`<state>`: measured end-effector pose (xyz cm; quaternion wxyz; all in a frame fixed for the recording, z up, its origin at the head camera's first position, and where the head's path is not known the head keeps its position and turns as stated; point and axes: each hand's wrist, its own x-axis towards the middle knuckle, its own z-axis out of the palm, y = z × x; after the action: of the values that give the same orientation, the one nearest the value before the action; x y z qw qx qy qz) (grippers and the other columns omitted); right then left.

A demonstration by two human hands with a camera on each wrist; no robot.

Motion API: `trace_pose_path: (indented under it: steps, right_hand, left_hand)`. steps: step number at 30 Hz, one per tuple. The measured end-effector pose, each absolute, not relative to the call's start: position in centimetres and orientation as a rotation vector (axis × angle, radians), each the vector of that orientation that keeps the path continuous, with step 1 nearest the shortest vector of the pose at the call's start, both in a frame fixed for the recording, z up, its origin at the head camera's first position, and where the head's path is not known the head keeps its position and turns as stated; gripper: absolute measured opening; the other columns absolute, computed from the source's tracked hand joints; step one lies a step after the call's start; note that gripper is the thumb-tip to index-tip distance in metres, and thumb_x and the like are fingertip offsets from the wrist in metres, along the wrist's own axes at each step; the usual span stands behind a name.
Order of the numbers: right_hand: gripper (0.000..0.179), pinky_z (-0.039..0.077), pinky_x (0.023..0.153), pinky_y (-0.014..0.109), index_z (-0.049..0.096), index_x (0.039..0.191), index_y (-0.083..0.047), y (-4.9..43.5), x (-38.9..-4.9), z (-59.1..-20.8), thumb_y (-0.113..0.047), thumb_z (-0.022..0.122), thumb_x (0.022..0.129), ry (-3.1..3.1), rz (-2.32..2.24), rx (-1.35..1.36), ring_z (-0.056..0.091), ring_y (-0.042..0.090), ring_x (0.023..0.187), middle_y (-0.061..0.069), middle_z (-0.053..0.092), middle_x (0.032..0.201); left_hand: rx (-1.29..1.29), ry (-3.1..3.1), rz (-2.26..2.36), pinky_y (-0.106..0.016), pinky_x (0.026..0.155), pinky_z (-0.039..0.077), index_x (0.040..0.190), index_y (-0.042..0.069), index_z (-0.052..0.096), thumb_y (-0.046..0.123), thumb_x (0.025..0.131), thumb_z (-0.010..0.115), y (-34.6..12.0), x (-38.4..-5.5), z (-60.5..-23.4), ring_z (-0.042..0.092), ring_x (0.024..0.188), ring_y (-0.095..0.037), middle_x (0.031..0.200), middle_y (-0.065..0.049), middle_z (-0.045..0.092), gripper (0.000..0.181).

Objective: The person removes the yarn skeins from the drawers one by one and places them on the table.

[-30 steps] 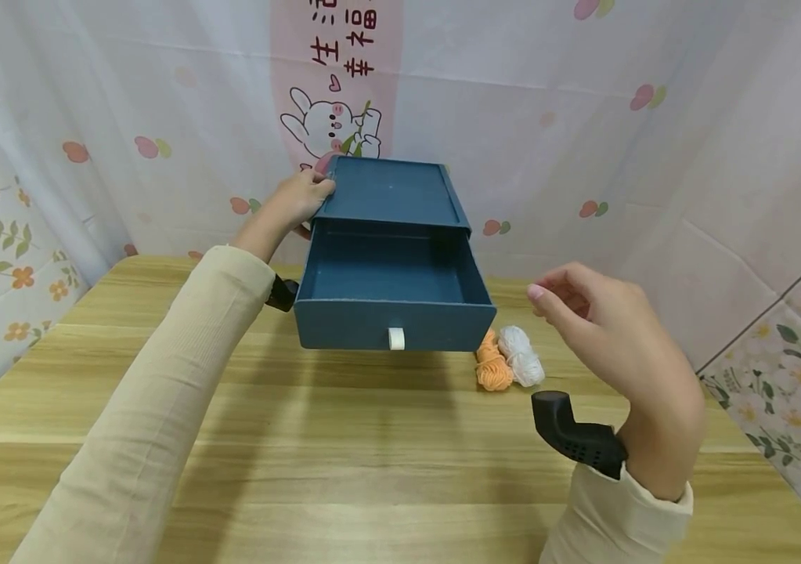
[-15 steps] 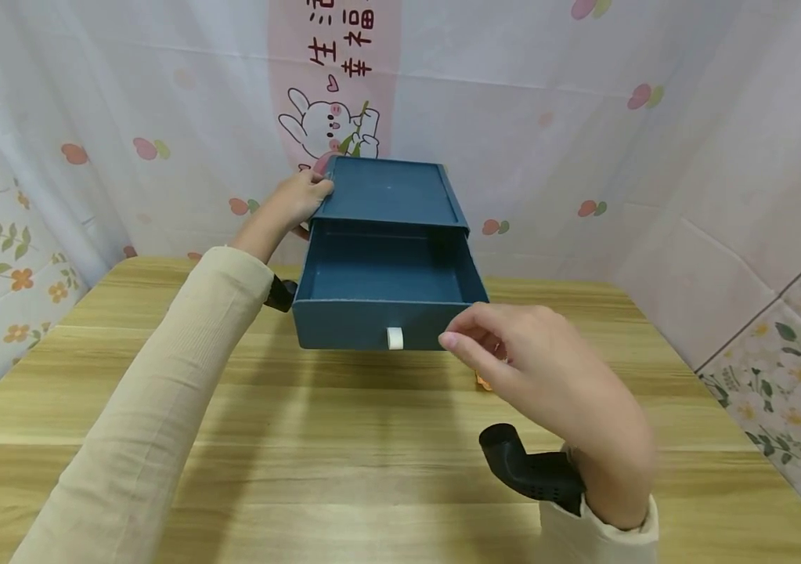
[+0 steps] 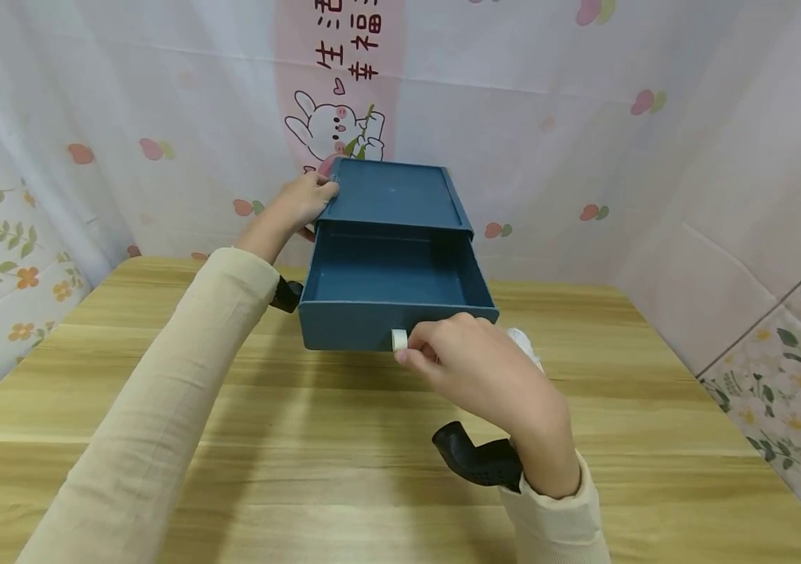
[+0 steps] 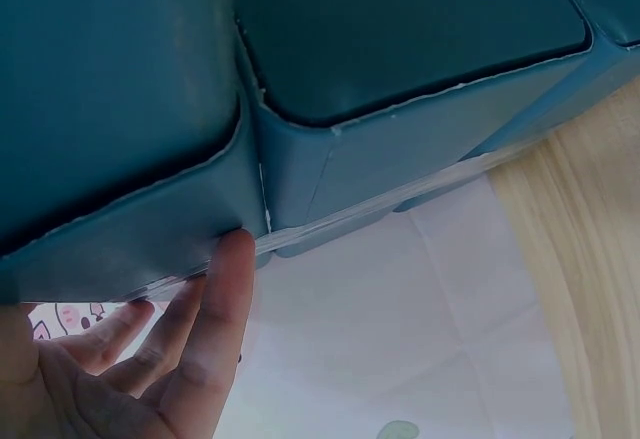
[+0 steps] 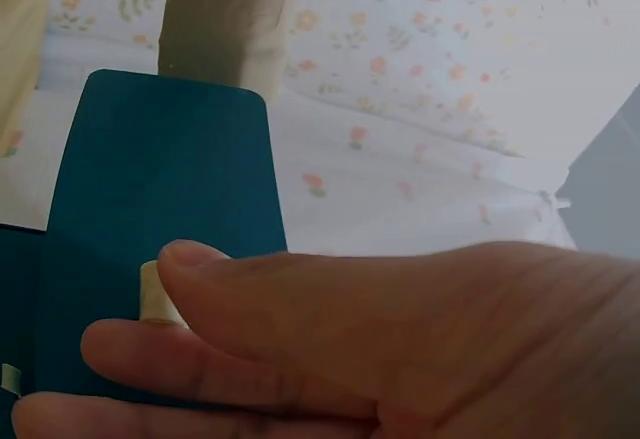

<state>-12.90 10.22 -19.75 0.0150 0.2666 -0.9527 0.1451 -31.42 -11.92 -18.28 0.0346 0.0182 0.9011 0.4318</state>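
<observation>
A dark blue drawer box stands at the table's back, its top drawer pulled out and showing a bare floor. My left hand grips the box's upper left edge, thumb on top. In the left wrist view, its fingers reach along the underside of a blue edge. At the drawer front, my right hand has thumb and index finger at the small white pull tab. The right wrist view has the tab between thumb and index finger.
Part of a white yarn skein shows behind my right hand, right of the box. The wooden table reaches back to a printed curtain. Each wrist wears a black camera mount.
My right hand has moved left from beside the yarn to the drawer's white tab, and now covers the orange skein. My left hand keeps its grip on the box. The drawer stays out.
</observation>
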Motion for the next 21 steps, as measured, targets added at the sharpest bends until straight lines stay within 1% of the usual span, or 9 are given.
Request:
trace_pose_path:
  steps: [2,4,6,8,12,15,17,21]
  right_hand:
    - [0.016,0.037,0.051,0.021,0.067,0.080,-0.015,10.26,-12.98,-19.85,-0.026,0.061,0.090,-2.953,0.445,0.826,0.041,0.007,0.049,-0.008,0.044,0.055]
    - [0.015,0.039,0.052,0.021,0.068,0.083,-0.014,10.26,-13.09,-19.90,-0.025,0.061,0.090,-2.946,0.446,0.834,0.044,0.007,0.051,-0.008,0.047,0.057]
    - [0.015,0.038,0.052,0.021,0.067,0.083,-0.013,10.24,-13.17,-19.96,-0.025,0.061,0.090,-2.946,0.449,0.841,0.043,0.008,0.051,-0.007,0.046,0.056]
    - [0.015,0.036,0.050,0.022,0.065,0.081,-0.014,10.21,-13.26,-19.97,-0.025,0.060,0.091,-2.951,0.455,0.839,0.040,0.008,0.050,-0.006,0.042,0.055]
    - [0.026,0.030,0.048,0.021,0.060,0.068,-0.017,10.15,-13.35,-19.97,-0.030,0.061,0.090,-2.940,0.440,0.826,0.034,0.008,0.047,-0.007,0.035,0.052]
    - [0.033,0.028,0.047,0.021,0.054,0.060,-0.018,10.11,-13.41,-19.97,-0.033,0.062,0.089,-2.923,0.417,0.816,0.033,0.007,0.046,-0.007,0.033,0.050]
    - [0.034,0.028,0.047,0.021,0.054,0.059,-0.019,10.07,-13.45,-19.96,-0.032,0.062,0.089,-2.920,0.409,0.815,0.034,0.008,0.046,-0.007,0.033,0.050]
    - [0.031,0.032,0.047,0.022,0.055,0.062,-0.018,9.90,-13.44,-19.98,-0.032,0.061,0.089,-2.947,0.394,0.803,0.038,0.009,0.046,-0.006,0.038,0.051]
  left_hand:
    - [0.054,2.768,1.332,-0.048,0.085,0.053,0.147,0.007,0.023,0.032,0.099,0.028,-11.81,-31.49,-18.38,0.051,0.118,-0.036,0.144,-0.020,0.038,0.054]
    - [0.053,2.770,1.337,-0.048,0.085,0.053,0.147,0.006,0.024,0.032,0.099,0.028,-11.79,-31.53,-18.42,0.051,0.117,-0.036,0.144,-0.020,0.038,0.054]
    - [0.052,2.769,1.341,-0.048,0.085,0.053,0.147,0.006,0.023,0.032,0.099,0.028,-11.79,-31.47,-18.46,0.051,0.118,-0.036,0.144,-0.020,0.037,0.054]
    - [0.052,2.770,1.337,-0.048,0.086,0.053,0.147,0.006,0.022,0.032,0.099,0.028,-11.75,-31.40,-18.40,0.051,0.118,-0.036,0.144,-0.020,0.037,0.055]
    - [0.053,2.768,1.339,-0.048,0.086,0.053,0.148,0.007,0.021,0.033,0.100,0.028,-11.70,-31.37,-18.35,0.050,0.119,-0.035,0.145,-0.019,0.036,0.055]
    - [0.057,2.768,1.342,-0.048,0.086,0.053,0.148,0.007,0.020,0.033,0.100,0.028,-11.64,-31.45,-18.31,0.050,0.119,-0.035,0.146,-0.019,0.035,0.055]
    - [0.059,2.767,1.340,-0.048,0.086,0.052,0.148,0.007,0.020,0.033,0.100,0.028,-11.63,-31.48,-18.29,0.050,0.120,-0.036,0.146,-0.019,0.035,0.055]
    - [0.055,2.765,1.329,-0.049,0.087,0.052,0.148,0.007,0.021,0.033,0.100,0.028,-11.61,-31.43,-18.24,0.050,0.119,-0.036,0.145,-0.020,0.035,0.055]
